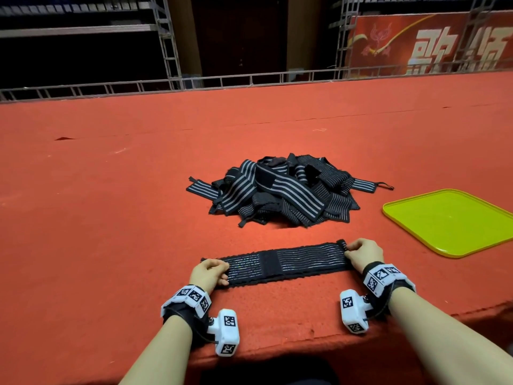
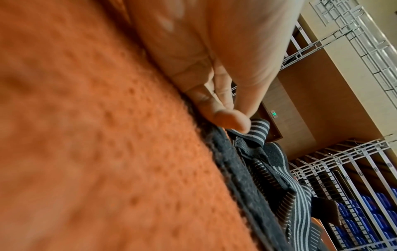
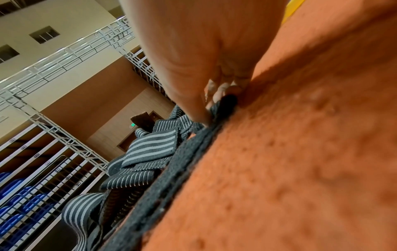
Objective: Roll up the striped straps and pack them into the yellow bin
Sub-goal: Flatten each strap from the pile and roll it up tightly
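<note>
From the head view, one striped strap [image 1: 277, 263] lies flat and stretched across the red felt table [image 1: 111, 218] near its front edge, with one plain black patch in its left half. The left hand [image 1: 208, 275] rests on the strap's left end, fingers curled over the edge and pressing it down. The right hand [image 1: 363, 252] pinches the right end, where a small roll has started under the fingertips. Behind the strap sits one heap of striped straps [image 1: 280, 194], tangled so that the pieces cannot be counted; two loose ends stick out, one to the left and one to the right. One yellow bin [image 1: 449, 222], a shallow tray, lies to the right of the heap with nothing visible in it. Two white marker-covered wrist units show, one on each forearm. In the left wrist view, fingers [image 2: 223, 117] lie on the strap's dark edge [image 2: 240, 183] against the felt, with the heap [image 2: 300, 203] behind. In the right wrist view, the thumb and fingertips [image 3: 223, 90] clamp the rolled black end [image 3: 227, 101], and the heap [image 3: 150, 149] lies beyond.
</note>
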